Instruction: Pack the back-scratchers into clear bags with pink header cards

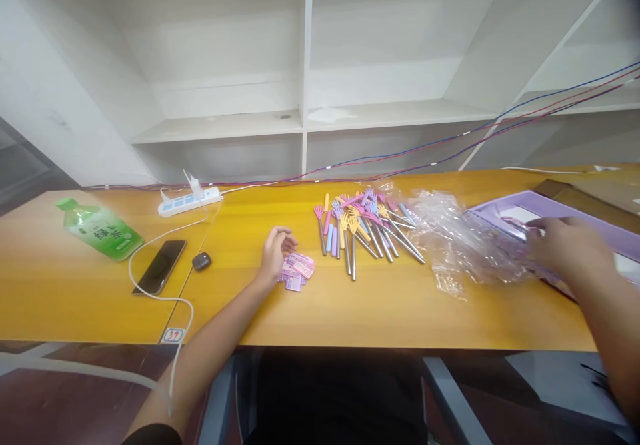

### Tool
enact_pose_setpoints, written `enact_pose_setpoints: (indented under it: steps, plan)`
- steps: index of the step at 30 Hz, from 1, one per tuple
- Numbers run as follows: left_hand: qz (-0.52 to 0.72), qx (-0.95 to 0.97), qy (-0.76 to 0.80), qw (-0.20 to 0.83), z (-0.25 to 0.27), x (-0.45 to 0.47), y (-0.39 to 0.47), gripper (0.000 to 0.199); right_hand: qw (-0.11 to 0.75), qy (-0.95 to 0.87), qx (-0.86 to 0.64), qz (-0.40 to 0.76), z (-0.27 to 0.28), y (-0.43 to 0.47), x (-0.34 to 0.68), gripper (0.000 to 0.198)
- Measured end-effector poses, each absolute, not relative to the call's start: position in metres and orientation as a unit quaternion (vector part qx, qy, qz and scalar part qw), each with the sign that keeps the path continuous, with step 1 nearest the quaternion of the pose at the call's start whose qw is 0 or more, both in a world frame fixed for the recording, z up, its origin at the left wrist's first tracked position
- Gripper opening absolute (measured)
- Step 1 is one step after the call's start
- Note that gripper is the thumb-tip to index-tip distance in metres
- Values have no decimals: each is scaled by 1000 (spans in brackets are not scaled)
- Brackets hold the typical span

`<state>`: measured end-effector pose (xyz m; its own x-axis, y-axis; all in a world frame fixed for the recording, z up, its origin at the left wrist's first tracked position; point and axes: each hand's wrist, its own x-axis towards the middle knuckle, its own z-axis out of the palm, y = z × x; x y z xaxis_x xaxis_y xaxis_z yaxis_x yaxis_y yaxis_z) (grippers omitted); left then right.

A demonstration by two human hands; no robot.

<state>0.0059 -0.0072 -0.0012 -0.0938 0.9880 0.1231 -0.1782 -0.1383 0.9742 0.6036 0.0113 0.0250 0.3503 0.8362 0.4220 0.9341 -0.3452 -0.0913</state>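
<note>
My left hand [276,253] rests on the table with its fingers loosely curled and nothing visible in them. Right beside it lies a small pile of pink and purple printed cards [299,269]. Over the purple box [537,199] at the right, my right hand [567,245] is closed on a back scratcher [515,223]; only a pinkish, silvery length shows past the fingers, slightly blurred. Between the hands lies a heap of back scratchers [353,228] with hand-shaped heads in pink, yellow, purple and blue, and metal rods.
Crumpled clear plastic bags [450,245] lie between the heap and the box. At the left are a green drink bottle [103,229], a phone [160,267], a black earbud case [201,261] and a power strip [190,201] with a white cable. Brown cardboard [600,191] lies behind the box.
</note>
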Motion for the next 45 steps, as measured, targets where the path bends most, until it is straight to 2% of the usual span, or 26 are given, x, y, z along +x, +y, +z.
enact_pose_setpoints:
  steps: [4,10,18,23,28,30,39,45]
  plan:
    - [584,472,451,484,-3,7,-7,15,176,-595,-781,-77,45,23,513,31]
    - [572,492,445,482,-1,6,-6,13,217,-696,-685,10,63,37,381,27]
    - [548,525,446,475,-4,7,-7,10,143,-749,-645,54,41,42,256,30]
    - [514,570,469,437,-7,6,-7,8,177,-746,-640,49,20,37,240,30]
    - [389,735,498,248,-4,5,-9,13,214,-740,-637,27,5,36,249,29]
    - [359,765,489,217,-4,7,-10,15,216,-738,-639,21,1,37,250,30]
    - [326,790,471,220,-7,12,-12,15,177,-765,-618,-32,-5,44,216,50]
    - [331,787,472,219,-4,12,-13,16,170,-785,-593,-51,-11,46,211,53]
